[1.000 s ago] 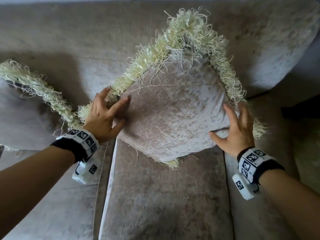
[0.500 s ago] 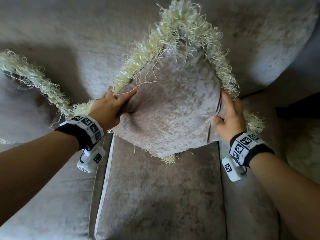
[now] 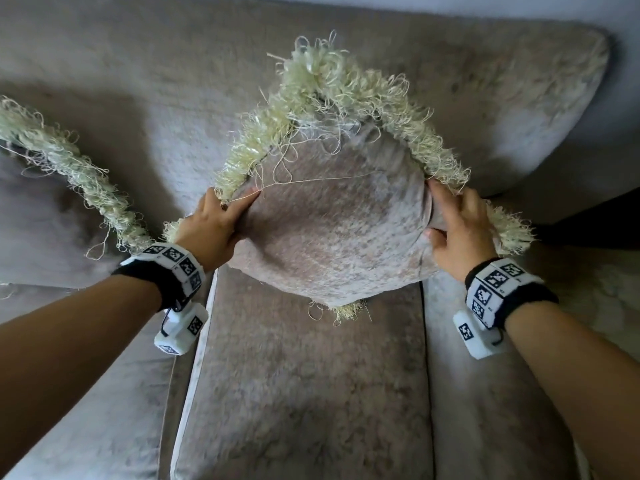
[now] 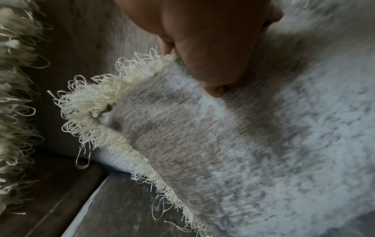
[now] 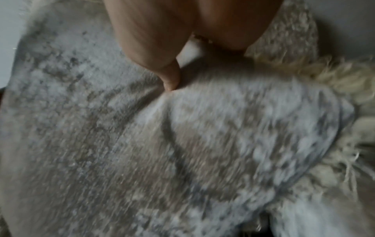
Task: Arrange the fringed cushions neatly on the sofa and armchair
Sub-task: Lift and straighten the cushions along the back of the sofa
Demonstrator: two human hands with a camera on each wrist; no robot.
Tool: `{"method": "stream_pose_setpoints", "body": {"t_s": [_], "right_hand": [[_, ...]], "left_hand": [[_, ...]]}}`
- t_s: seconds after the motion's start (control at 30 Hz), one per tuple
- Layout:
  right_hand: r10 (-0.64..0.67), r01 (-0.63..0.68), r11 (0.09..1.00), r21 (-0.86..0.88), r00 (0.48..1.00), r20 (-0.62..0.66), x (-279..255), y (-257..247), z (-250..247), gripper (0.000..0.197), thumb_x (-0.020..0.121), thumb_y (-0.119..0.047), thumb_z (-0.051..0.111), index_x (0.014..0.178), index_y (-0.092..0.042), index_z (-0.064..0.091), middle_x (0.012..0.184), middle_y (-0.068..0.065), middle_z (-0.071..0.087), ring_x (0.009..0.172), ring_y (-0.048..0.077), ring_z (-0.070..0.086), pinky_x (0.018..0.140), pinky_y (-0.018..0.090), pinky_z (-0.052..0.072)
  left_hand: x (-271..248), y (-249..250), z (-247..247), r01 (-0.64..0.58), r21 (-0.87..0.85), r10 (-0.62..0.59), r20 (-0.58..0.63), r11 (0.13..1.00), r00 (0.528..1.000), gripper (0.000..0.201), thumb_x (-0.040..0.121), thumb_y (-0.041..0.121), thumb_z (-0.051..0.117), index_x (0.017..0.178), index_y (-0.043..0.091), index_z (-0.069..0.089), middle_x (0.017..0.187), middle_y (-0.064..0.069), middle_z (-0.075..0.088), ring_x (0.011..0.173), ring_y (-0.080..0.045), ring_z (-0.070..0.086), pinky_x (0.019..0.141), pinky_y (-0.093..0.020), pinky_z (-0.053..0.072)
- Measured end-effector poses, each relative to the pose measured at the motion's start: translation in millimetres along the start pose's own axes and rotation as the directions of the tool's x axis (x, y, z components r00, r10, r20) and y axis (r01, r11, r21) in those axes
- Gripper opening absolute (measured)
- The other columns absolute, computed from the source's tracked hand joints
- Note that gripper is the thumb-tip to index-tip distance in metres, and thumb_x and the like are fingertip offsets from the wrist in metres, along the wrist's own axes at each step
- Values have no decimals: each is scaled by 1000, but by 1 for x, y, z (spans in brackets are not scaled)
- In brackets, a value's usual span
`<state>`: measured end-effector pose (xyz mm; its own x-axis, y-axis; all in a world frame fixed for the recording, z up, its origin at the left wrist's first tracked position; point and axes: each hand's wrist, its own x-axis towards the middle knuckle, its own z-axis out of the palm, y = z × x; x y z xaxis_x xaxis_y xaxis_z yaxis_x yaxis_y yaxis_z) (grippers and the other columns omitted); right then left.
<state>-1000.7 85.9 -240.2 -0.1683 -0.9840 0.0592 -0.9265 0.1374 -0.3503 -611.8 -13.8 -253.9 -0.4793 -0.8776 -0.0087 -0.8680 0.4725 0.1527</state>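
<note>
A beige velvet cushion with a pale yellow fringe (image 3: 332,230) stands on one corner on the sofa seat (image 3: 304,393), leaning towards the backrest (image 3: 485,98). My left hand (image 3: 214,226) grips its left corner, thumb on the front and fingers behind the fringe. My right hand (image 3: 457,230) grips the right edge, with the index finger laid along the seam and the thumb dug into the fabric. The left wrist view shows the thumb (image 4: 213,48) pressed into the cushion (image 4: 243,144). In the blurred right wrist view, the thumb (image 5: 158,56) dents the cushion (image 5: 182,144).
A second fringed cushion (image 3: 41,209) leans against the backrest at the left, and its fringe comes close to my left wrist. The sofa arm (image 3: 588,289) rises at the right. Seams split the seat into separate pads.
Both hands slid up from the cushion's lower sides to its side edges and closed on them. The cushion now bulges between them and sits closer to the backrest.
</note>
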Motion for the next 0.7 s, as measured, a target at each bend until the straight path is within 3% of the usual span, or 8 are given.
{"method": "stream_pose_setpoints", "body": {"t_s": [0.1,0.23,0.33,0.4,0.57,0.63,0.7], "right_hand": [[70,-70,997,15,997,13,-1,0,16,91,77,-13,65,146,-38,12,136,28,33,123,46,35,99,62,34],[122,-120,992,-31,990,66,-5,7,24,85,73,-38,47,146,-41,3,146,26,24,132,49,25,104,67,29],[183,-175,980,-97,980,81,-4,6,26,83,77,-42,44,146,-39,-1,157,22,5,142,46,8,111,65,11],[183,-180,979,-101,983,23,-7,3,28,84,80,-39,50,149,-36,2,160,16,-4,143,45,4,112,65,9],[198,-214,964,-154,973,-115,-25,-7,29,83,79,-29,61,150,-21,18,159,13,4,140,42,11,114,62,14],[214,-233,959,-164,968,-129,-32,-16,22,77,79,-27,63,146,-17,27,152,11,14,135,42,19,112,60,24],[248,-259,958,-119,963,-104,-40,-28,11,70,79,-23,67,141,-17,35,144,10,20,129,40,30,101,56,40]], "left_hand": [[6,-3,10,28,6,-28,14,1000,1000,89,78,25,78,143,37,18,102,-29,46,89,-45,52,56,-48,49],[12,-2,16,81,77,-84,33,994,996,87,83,27,73,144,38,12,116,-36,44,108,-50,46,76,-57,50],[15,1,16,126,82,-130,51,989,990,87,88,32,65,146,43,1,132,-37,34,123,-48,38,94,-56,44],[12,4,12,142,39,-143,28,989,989,90,85,31,69,145,46,4,133,-33,32,119,-46,40,91,-55,46],[-6,-3,-8,65,44,-63,-35,997,997,85,76,21,74,146,37,28,137,-28,33,123,-46,41,87,-58,49],[-11,-7,-21,37,52,-34,-60,998,998,79,76,15,71,144,31,37,139,-26,34,125,-45,39,92,-58,47],[-17,-9,-36,24,39,-22,-49,999,999,74,73,14,69,141,28,42,140,-24,35,127,-43,37,96,-58,44]]}}
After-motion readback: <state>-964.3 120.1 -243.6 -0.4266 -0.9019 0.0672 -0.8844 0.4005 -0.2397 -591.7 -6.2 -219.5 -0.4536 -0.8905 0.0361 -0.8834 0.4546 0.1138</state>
